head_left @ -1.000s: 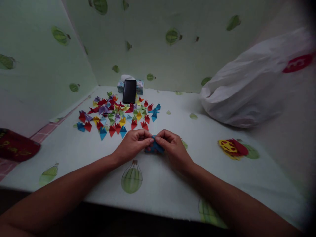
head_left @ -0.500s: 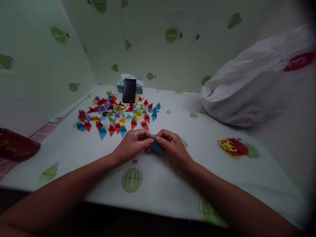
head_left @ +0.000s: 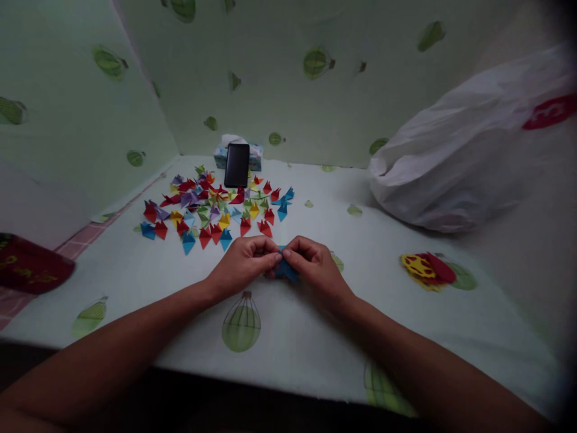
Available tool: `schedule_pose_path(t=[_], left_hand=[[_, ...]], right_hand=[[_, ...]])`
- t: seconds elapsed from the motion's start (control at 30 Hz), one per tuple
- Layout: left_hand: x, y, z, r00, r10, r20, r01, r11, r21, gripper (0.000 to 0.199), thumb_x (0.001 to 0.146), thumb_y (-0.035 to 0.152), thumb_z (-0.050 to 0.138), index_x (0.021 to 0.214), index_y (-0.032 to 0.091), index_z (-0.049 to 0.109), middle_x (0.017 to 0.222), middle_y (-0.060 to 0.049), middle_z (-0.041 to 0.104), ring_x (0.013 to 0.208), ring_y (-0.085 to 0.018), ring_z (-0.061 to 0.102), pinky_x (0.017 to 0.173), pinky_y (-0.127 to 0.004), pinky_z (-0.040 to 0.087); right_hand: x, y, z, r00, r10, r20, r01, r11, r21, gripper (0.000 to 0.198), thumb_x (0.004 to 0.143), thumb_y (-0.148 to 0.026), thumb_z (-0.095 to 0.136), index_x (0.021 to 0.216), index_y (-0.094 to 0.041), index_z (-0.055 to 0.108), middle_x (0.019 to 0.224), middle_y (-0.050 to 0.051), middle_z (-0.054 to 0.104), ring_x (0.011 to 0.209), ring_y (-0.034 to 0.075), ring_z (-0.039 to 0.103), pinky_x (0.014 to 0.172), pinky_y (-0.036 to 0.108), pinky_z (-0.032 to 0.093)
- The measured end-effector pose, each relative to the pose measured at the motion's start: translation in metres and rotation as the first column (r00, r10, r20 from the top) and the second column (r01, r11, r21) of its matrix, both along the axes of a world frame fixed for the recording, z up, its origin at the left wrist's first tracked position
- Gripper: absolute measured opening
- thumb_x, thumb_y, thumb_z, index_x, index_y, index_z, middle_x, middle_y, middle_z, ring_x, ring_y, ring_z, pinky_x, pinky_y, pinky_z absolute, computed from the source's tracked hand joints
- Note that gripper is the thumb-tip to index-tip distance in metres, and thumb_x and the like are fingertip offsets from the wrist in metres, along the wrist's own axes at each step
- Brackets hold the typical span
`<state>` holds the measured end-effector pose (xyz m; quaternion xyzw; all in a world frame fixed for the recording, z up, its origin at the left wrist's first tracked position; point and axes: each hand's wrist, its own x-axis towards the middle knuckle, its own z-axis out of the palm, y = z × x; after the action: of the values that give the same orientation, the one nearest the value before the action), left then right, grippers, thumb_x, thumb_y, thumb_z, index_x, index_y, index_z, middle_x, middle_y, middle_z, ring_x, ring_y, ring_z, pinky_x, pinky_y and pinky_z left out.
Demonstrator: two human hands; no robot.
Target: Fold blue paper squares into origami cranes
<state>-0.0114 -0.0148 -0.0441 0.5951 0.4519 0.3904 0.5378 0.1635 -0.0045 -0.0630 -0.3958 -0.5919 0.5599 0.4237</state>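
A small piece of folded blue paper [head_left: 286,272] is pinched between my two hands above the table's middle. My left hand [head_left: 246,260] holds it from the left, thumb and fingertips pressed together. From the right, my right hand [head_left: 315,267] grips the same paper, with its thumb meeting the left thumb near the top fold. Much of the paper lies hidden behind the fingers. Beyond my hands spreads a group of small origami cranes [head_left: 215,233] in red, blue, yellow, green and purple.
A black phone [head_left: 237,165] leans on a tissue box [head_left: 256,157] at the back. A white plastic bag [head_left: 433,174] fills the right rear. Red and yellow cut-out pieces [head_left: 427,269] lie at the right. At the left edge is a dark red pouch-like item [head_left: 33,264].
The blue paper's lower flap shows a slightly different shape beneath my fingers. Both hands keep nearly the same place and pinch.
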Motion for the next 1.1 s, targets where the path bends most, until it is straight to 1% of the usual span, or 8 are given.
schedule_pose_path(t=[0.13, 0.27, 0.53, 0.73, 0.83, 0.9, 1.0, 1.1], left_hand=[[-0.0002, 0.0003, -0.0006, 1.000, -0.003, -0.006, 0.003, 1.000, -0.001, 0.018, 0.077, 0.030, 0.073, 0.078, 0.014, 0.067, 0.063, 0.000, 0.065, 0.057, -0.011, 0.061, 0.058, -0.023, 0.049], [-0.0008, 0.0011, -0.0015, 1.000, -0.021, -0.014, 0.021, 1.000, 0.019, 0.014, 0.080, 0.028, 0.069, 0.080, 0.014, 0.067, 0.064, 0.001, 0.065, 0.059, -0.011, 0.061, 0.060, -0.023, 0.050], [-0.0023, 0.0014, -0.0042, 0.999, -0.035, -0.001, 0.035, 0.999, 0.036, 0.013, 0.083, 0.028, 0.066, 0.083, 0.014, 0.066, 0.066, 0.001, 0.065, 0.060, -0.012, 0.062, 0.061, -0.024, 0.051], [-0.0027, 0.0013, -0.0048, 0.999, -0.036, 0.003, 0.036, 0.998, 0.054, 0.018, 0.086, 0.030, 0.065, 0.082, 0.013, 0.067, 0.068, -0.001, 0.066, 0.062, -0.012, 0.062, 0.062, -0.024, 0.050], [-0.0029, 0.0028, -0.0068, 0.999, -0.033, 0.026, 0.032, 0.999, 0.033, 0.019, 0.087, 0.031, 0.065, 0.079, 0.013, 0.067, 0.070, -0.001, 0.066, 0.062, -0.010, 0.062, 0.062, -0.023, 0.050], [-0.0030, 0.0042, -0.0078, 0.999, -0.028, 0.041, 0.027, 1.000, 0.013, 0.018, 0.086, 0.031, 0.066, 0.080, 0.013, 0.067, 0.069, -0.001, 0.066, 0.062, -0.010, 0.062, 0.062, -0.023, 0.050], [-0.0030, 0.0055, -0.0067, 1.000, 0.000, 0.027, -0.001, 1.000, 0.013, 0.017, 0.084, 0.030, 0.067, 0.081, 0.013, 0.067, 0.068, -0.001, 0.066, 0.060, -0.010, 0.062, 0.061, -0.023, 0.051], [-0.0029, 0.0049, -0.0036, 0.999, 0.038, -0.006, -0.038, 0.998, 0.044, 0.015, 0.084, 0.028, 0.066, 0.080, 0.013, 0.067, 0.065, 0.000, 0.065, 0.058, -0.010, 0.061, 0.060, -0.022, 0.050]], right_hand=[[0.0006, 0.0006, -0.0007, 1.000, 0.000, 0.023, -0.001, 1.000, 0.023, 0.027, 0.080, -0.040, 0.067, 0.068, -0.018, 0.058, 0.065, -0.001, 0.057, 0.062, 0.012, 0.047, 0.059, 0.026, 0.036], [0.0006, 0.0018, -0.0016, 0.998, -0.010, 0.063, 0.007, 0.999, 0.046, 0.026, 0.080, -0.039, 0.066, 0.068, -0.018, 0.058, 0.065, -0.001, 0.058, 0.062, 0.012, 0.047, 0.059, 0.026, 0.036], [0.0001, 0.0013, -0.0034, 0.987, -0.061, 0.148, 0.040, 0.989, 0.144, 0.022, 0.083, -0.034, 0.061, 0.067, -0.020, 0.056, 0.062, -0.002, 0.054, 0.059, 0.012, 0.044, 0.056, 0.026, 0.034], [-0.0011, -0.0014, -0.0014, 0.969, -0.124, 0.213, 0.065, 0.963, 0.263, 0.019, 0.083, -0.030, 0.059, 0.067, -0.020, 0.055, 0.063, -0.001, 0.055, 0.059, 0.012, 0.046, 0.055, 0.026, 0.035], [-0.0014, -0.0020, -0.0009, 0.957, -0.163, 0.240, 0.079, 0.942, 0.325, 0.019, 0.083, -0.028, 0.058, 0.066, -0.020, 0.055, 0.063, -0.001, 0.054, 0.058, 0.012, 0.045, 0.054, 0.026, 0.033], [-0.0009, -0.0016, -0.0009, 0.959, -0.156, 0.237, 0.078, 0.948, 0.309, 0.019, 0.084, -0.029, 0.058, 0.067, -0.019, 0.056, 0.064, -0.001, 0.055, 0.059, 0.012, 0.045, 0.055, 0.026, 0.033], [0.0005, -0.0003, -0.0016, 0.980, -0.082, 0.183, 0.042, 0.976, 0.211, 0.022, 0.086, -0.034, 0.059, 0.070, -0.019, 0.057, 0.066, 0.000, 0.056, 0.062, 0.013, 0.047, 0.058, 0.027, 0.036], [0.0008, 0.0004, -0.0029, 0.995, 0.005, 0.098, -0.016, 0.993, 0.114, 0.023, 0.085, -0.039, 0.062, 0.073, -0.019, 0.059, 0.068, 0.000, 0.058, 0.062, 0.013, 0.050, 0.058, 0.027, 0.039]])
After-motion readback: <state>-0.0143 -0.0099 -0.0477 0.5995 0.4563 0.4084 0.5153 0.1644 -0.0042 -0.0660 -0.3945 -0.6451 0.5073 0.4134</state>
